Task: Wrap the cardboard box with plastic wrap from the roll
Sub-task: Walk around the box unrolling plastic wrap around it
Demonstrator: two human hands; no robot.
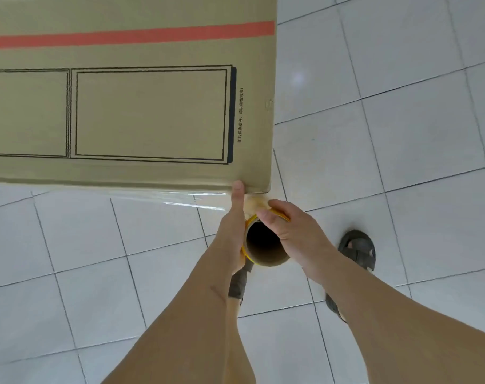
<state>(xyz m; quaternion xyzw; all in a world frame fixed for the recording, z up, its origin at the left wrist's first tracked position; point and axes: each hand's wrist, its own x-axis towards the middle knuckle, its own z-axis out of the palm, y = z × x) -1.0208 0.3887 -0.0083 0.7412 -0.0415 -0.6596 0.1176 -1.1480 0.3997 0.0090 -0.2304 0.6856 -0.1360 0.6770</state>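
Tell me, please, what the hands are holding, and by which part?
Both the left hand and right hand grip the plastic wrap roll around its top end.

Tan cardboard box [130, 106] with red stripe, upright roll [263, 245] at its corner

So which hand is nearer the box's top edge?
Left. The left hand holds the roll with its thumb tip touching the cardboard box edge; the right hand grips the roll's rim just below it.

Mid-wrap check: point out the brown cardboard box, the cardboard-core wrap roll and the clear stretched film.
brown cardboard box [152, 115]: head view, printed top face.
cardboard-core wrap roll [266, 262]: head view, near rim of the tube.
clear stretched film [180, 199]: head view, glossy band below the box's edge.
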